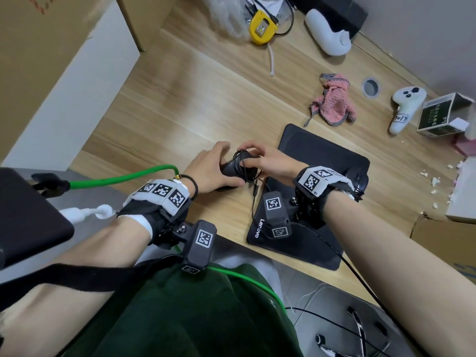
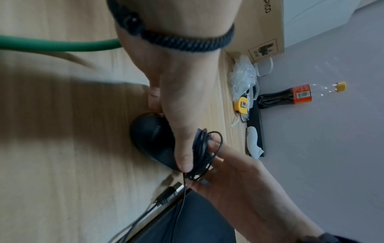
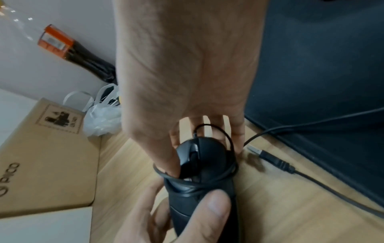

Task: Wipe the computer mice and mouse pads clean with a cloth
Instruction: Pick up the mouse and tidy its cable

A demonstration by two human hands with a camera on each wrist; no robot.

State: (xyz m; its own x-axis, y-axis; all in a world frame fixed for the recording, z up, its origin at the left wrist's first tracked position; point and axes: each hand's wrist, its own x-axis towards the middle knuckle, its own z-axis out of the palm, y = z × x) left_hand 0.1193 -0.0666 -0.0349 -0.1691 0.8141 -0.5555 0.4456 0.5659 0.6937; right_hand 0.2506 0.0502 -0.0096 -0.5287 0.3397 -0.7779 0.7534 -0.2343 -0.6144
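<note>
Worktop (image 1: 180,104): light wood grain, with a round metal cable port (image 1: 370,87) near its far edge.
Tape measure (image 1: 262,28): yellow, at the far end, beside a crumpled clear plastic bag (image 1: 226,14).
White controllers: one (image 1: 327,32) lies near the far edge; another (image 1: 404,106), with dark buttons and a handwritten label, lies to the right.
Small box (image 1: 443,114): dark green and white, open, just beside the second controller.
Cardboard box (image 3: 41,156): brown, printed "Pico", on the left.
Bottle (image 2: 286,97): dark liquid, orange label, yellow cap, against the grey wall.
White crumbs (image 1: 435,181): scattered at the right.
</note>
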